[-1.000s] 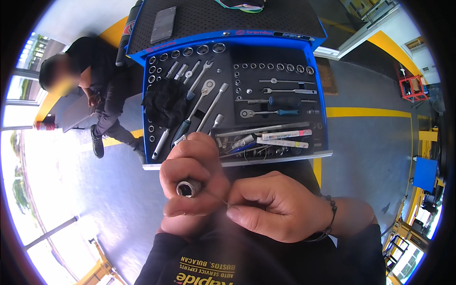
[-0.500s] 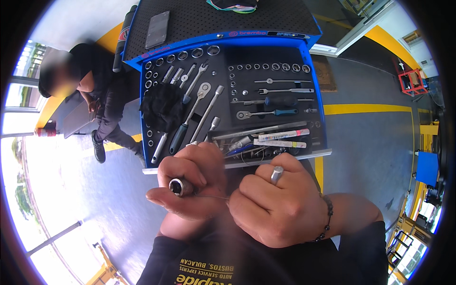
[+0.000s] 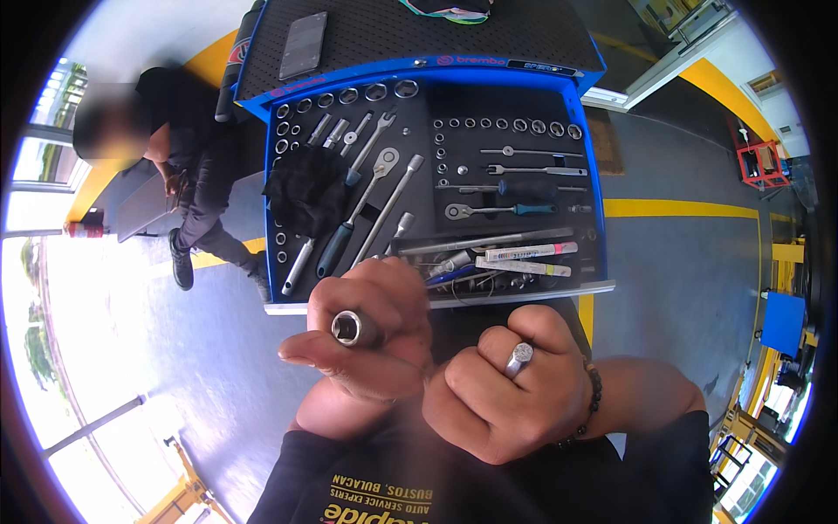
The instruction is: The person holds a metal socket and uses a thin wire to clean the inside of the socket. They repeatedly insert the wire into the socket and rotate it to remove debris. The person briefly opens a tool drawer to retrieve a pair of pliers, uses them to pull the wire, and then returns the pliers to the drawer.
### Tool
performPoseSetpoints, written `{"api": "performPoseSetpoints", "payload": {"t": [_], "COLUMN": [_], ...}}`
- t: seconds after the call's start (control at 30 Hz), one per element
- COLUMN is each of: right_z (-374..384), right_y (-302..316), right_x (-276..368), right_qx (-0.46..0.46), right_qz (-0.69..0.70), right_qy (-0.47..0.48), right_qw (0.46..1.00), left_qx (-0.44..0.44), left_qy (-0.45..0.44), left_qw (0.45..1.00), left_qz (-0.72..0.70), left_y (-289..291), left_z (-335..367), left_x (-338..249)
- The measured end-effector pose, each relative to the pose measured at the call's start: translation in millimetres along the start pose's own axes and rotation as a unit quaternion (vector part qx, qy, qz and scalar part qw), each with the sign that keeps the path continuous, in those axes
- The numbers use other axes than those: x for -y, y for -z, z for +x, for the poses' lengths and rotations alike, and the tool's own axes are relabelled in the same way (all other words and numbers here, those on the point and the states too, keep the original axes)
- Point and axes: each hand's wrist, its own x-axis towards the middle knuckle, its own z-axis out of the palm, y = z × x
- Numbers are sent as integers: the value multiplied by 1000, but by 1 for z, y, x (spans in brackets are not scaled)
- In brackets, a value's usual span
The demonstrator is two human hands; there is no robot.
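My left hand (image 3: 384, 301) is closed around a small silver socket (image 3: 366, 329), with the socket's hollow end turned toward me between thumb and curled forefinger. Beside it, my right hand (image 3: 502, 393) is curled into a fist, a silver ring on one finger; whatever its fingers may pinch is hidden. Both hands are held up in front of an open blue tool drawer (image 3: 592, 166). In its black foam lie sockets, ratchets (image 3: 384, 164) and extension bars (image 3: 397, 201). A crumpled black cloth (image 3: 305, 188) covers part of the left side.
Two white marker-like tubes (image 3: 532, 251) lie on loose tools at the drawer's front right. A phone (image 3: 305, 45) rests on the cabinet's black top. At the left sits another person (image 3: 205, 175) in dark clothes. A red cart (image 3: 759, 163) stands far right.
My hands have shifted slightly, the socket moving a little right and up. A thin wire-like strand seen earlier between the hands no longer shows. The view has shifted slightly.
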Motion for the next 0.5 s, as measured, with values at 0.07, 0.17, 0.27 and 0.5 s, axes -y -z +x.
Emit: {"api": "performPoseSetpoints", "payload": {"t": [0.07,0.17,0.27,0.5], "right_z": [0,1,4,5], "right_y": [-3,-4,6,13], "right_x": [-4,-9,-12,-24], "right_qx": [-4,0,40,81], "right_qz": [-1,-16,22,287], "right_qy": [11,25,-4,-181], "right_qw": [1000,1000,999,937], "left_qx": [-6,-2,-1,122], "left_qy": [57,154,205,161], "left_qw": [998,984,974,979], "left_qz": [-29,-92,-100,-28], "left_y": [1,4,0,3], "left_z": [-1,-4,-3,1], "left_x": [-2,-8,-15,-18]}}
